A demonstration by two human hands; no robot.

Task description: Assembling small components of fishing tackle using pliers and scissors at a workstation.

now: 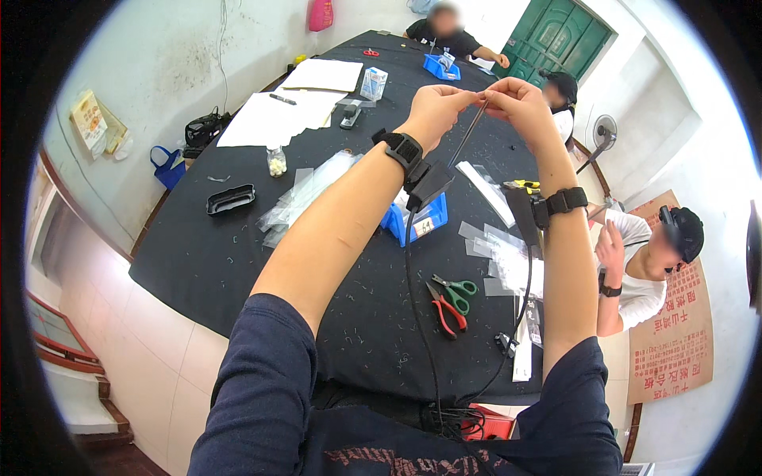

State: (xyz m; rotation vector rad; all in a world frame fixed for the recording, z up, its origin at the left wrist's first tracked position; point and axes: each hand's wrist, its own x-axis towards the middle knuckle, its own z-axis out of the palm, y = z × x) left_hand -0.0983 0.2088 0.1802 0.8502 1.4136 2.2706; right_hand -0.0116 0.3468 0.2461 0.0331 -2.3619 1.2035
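R hand [520,109] pinches top end of thin dark rod [468,135], upper ctr of frame; L hand [435,113] tips meet R's there, can't tell if holding it too. Rod's long axis runs down-left twd L wrist box [429,187]. Black table's [198,250] edge well left, more room that side; co-worker [560,89] shows just right of R hand.

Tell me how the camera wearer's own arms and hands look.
The left hand and right hand are bare and ungloved. The sleeves are short and dark blue. Each wrist wears a black strap carrying a black, angular device, and a thin black cable trails from each.
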